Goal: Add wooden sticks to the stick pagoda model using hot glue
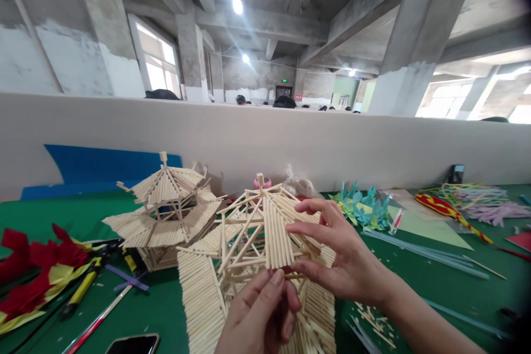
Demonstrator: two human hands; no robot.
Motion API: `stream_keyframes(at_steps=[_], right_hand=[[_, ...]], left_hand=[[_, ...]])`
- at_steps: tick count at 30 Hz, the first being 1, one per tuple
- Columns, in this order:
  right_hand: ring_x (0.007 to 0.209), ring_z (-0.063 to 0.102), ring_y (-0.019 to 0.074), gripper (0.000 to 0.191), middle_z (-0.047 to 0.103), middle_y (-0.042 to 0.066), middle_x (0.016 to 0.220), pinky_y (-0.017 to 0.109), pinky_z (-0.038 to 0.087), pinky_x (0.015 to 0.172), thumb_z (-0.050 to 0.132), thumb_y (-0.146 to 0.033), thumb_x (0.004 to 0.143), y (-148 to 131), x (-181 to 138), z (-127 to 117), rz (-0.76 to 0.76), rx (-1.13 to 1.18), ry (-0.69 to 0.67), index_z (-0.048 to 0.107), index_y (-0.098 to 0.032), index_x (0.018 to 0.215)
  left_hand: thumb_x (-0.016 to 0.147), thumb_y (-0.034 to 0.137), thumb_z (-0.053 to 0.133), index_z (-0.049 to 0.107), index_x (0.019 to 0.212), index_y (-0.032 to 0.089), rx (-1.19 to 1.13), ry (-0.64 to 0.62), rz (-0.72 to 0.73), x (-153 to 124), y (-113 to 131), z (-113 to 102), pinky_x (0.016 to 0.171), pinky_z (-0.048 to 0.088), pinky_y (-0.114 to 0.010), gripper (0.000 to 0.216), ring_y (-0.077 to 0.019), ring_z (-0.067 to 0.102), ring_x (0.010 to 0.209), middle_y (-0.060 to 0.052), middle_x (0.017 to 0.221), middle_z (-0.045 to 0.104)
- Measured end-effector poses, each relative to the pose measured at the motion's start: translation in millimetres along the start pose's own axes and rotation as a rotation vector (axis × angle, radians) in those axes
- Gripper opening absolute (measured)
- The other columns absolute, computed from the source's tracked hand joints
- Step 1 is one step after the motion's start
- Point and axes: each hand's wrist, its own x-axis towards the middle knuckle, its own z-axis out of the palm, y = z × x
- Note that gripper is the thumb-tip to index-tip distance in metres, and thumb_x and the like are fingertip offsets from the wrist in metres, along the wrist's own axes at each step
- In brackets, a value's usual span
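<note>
A half-built pagoda of thin wooden sticks [249, 243] stands on the green table right in front of me, its roof frame partly covered. My right hand [336, 254] reaches in from the right, fingers and thumb curled around the stick panel on the upper roof. My left hand [261, 312] comes up from below, its fingers pinched together at that panel's lower edge. A finished stick pagoda [166, 210] stands behind it to the left.
Red and yellow paper flowers [37, 271], yellow-handled pliers [85, 282] and a phone [133, 344] lie at the left. Teal paper shapes [360, 204], coloured strips [477, 199] and loose sticks [373, 321] lie at the right. A grey partition [332, 144] runs behind the table.
</note>
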Motion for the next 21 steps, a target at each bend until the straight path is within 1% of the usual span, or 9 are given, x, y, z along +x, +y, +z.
stream_keyframes(at_steps=[13, 16, 21], right_hand=[[0.115, 0.037, 0.0222, 0.037, 0.041, 0.006, 0.118, 0.035, 0.037, 0.092, 0.064, -0.032, 0.075, 2.0, -0.1, 0.1, -0.003, -0.004, -0.004, 0.056, -0.024, 0.11], [0.115, 0.037, 0.0225, 0.041, 0.042, 0.006, 0.118, 0.036, 0.037, 0.093, 0.064, -0.032, 0.075, 2.0, -0.5, -0.1, 0.0, 0.015, -0.004, 0.054, -0.023, 0.113], [0.115, 0.037, 0.0234, 0.052, 0.04, 0.007, 0.12, 0.038, 0.036, 0.096, 0.065, -0.031, 0.073, 1.6, -3.9, -0.8, 0.016, 0.042, -0.02, 0.047, -0.023, 0.12]], left_hand=[[0.066, 0.034, 0.072, 0.068, 0.068, 0.014, -0.003, 0.013, 0.004, 0.1, 0.6, 2.0, 0.046, 0.03, -0.018, 0.02, -0.006, 0.046, 0.045, -0.001, 0.06, 0.062], [0.065, 0.035, 0.073, 0.068, 0.067, 0.014, -0.004, 0.02, 0.007, -0.7, 1.3, 3.1, 0.046, 0.03, -0.018, 0.021, -0.0058, 0.046, 0.044, -0.001, 0.059, 0.062], [0.064, 0.035, 0.073, 0.069, 0.071, 0.015, -0.005, 0.038, 0.009, -2.0, 1.1, 4.1, 0.046, 0.029, -0.018, 0.022, -0.0058, 0.046, 0.045, 0.0, 0.059, 0.061]])
